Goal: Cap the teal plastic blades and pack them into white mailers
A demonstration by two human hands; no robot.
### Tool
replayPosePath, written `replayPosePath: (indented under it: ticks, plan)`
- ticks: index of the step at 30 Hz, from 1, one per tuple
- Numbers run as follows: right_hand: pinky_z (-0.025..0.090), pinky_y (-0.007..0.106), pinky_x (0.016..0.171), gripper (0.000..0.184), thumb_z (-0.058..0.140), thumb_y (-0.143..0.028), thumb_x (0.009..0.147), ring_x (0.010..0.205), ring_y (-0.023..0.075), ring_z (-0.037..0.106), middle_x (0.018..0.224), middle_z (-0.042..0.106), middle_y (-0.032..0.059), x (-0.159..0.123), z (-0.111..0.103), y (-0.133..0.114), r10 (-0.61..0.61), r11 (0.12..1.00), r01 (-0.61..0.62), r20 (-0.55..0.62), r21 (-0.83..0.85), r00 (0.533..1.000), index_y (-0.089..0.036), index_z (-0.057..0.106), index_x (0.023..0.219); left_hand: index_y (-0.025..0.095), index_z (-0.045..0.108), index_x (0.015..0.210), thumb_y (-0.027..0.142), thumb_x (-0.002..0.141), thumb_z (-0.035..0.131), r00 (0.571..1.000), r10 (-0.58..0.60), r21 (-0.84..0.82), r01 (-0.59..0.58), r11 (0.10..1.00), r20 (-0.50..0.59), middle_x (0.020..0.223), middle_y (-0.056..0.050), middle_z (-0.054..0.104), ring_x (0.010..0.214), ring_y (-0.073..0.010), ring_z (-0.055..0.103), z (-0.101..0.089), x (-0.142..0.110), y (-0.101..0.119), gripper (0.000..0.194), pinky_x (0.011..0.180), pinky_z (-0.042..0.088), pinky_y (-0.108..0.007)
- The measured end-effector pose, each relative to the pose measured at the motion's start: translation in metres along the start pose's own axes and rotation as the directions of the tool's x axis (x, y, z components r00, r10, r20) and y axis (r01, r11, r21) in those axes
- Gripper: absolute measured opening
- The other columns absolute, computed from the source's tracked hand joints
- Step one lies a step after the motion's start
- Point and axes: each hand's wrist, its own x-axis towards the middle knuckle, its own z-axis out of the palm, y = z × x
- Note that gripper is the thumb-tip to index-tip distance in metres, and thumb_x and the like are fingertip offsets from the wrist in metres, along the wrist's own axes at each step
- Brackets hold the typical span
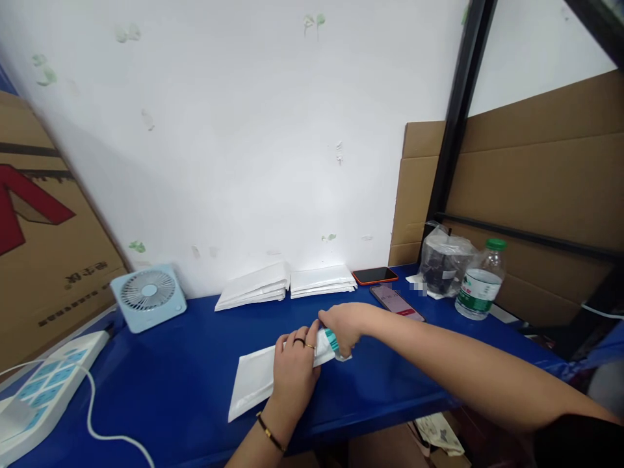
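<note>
A white mailer envelope (254, 377) lies slanted on the blue table near its front edge. My left hand (295, 367), with rings and a dark bracelet, is wrapped round the envelope close to its right end. At that end, my right hand (345, 325) is closed on a teal ribbed item (332, 339), apparently with clear plastic about it. The item sits at the envelope's mouth; how much of it is inside is hidden. My right fingertips are partly hidden behind the hand.
Two stacks of white envelopes, a left stack (253, 286) and a right stack (322, 281), lie by the wall. Two phones (374, 276), a bagged cup (442, 263) and a bottle (480, 286) stand right. A fan (149, 296) and power strip (53, 383) are left.
</note>
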Motion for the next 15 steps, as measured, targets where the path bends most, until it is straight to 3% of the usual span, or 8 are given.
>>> replayPosePath:
  ticks: [3,6,9,11,15]
  plan:
    - [0.043,0.025,0.047,0.067,0.068,-0.024,0.054,0.054,0.0184,0.062,0.072,0.068,0.0048,-0.003,-0.021,0.001,-0.016,0.994,0.005,0.102,0.113,0.995,-0.011,0.048,0.117,0.024,0.049,0.12,0.014,0.071,0.054,0.999,-0.047,-0.106,0.048,0.993,0.009,0.099,-0.006,0.061,0.09,-0.0217,0.056,-0.004,0.011,0.003,0.05,0.078,0.037,-0.032]
    - [0.044,0.024,0.049,0.072,0.068,-0.029,0.057,0.055,0.0157,0.062,0.087,0.068,0.0059,-0.016,-0.056,0.005,-0.031,0.978,0.031,-0.002,0.207,1.0,-0.016,0.045,0.124,0.024,0.054,0.109,0.02,0.074,0.054,0.992,-0.12,-0.339,0.101,0.935,-0.034,0.093,-0.004,0.063,0.083,-0.0193,0.058,-0.018,0.033,0.002,0.035,0.071,0.039,-0.027]
    - [0.045,0.023,0.059,0.071,0.07,-0.042,0.057,0.072,0.0156,0.062,0.109,0.061,0.0089,-0.041,-0.1,0.012,-0.086,0.962,0.146,-0.25,0.232,0.964,-0.018,0.05,0.121,0.023,0.056,0.103,0.02,0.07,0.058,0.98,-0.183,-0.596,0.103,0.796,-0.075,0.081,0.0,0.064,0.069,-0.0154,0.058,-0.036,0.061,0.002,0.033,0.064,0.041,-0.024]
    - [0.045,0.023,0.061,0.071,0.065,-0.052,0.063,0.076,0.0151,0.06,0.122,0.053,0.0101,-0.058,-0.123,0.019,-0.141,0.912,0.253,-0.332,0.323,0.933,-0.02,0.048,0.124,0.018,0.056,0.099,0.025,0.068,0.062,0.971,-0.215,-0.72,0.077,0.69,-0.102,0.078,0.0,0.064,0.067,-0.0146,0.057,-0.047,0.077,0.001,0.032,0.063,0.043,-0.024]
    - [0.044,0.024,0.071,0.063,0.067,-0.053,0.063,0.096,0.0196,0.054,0.122,0.053,0.0073,-0.071,-0.13,0.036,-0.2,0.872,0.381,-0.486,0.307,0.85,-0.023,0.055,0.117,0.014,0.055,0.107,0.031,0.066,0.067,0.985,-0.16,-0.904,0.008,0.427,-0.066,0.095,-0.006,0.065,0.084,-0.0186,0.059,-0.056,0.092,-0.005,0.045,0.075,0.046,-0.028]
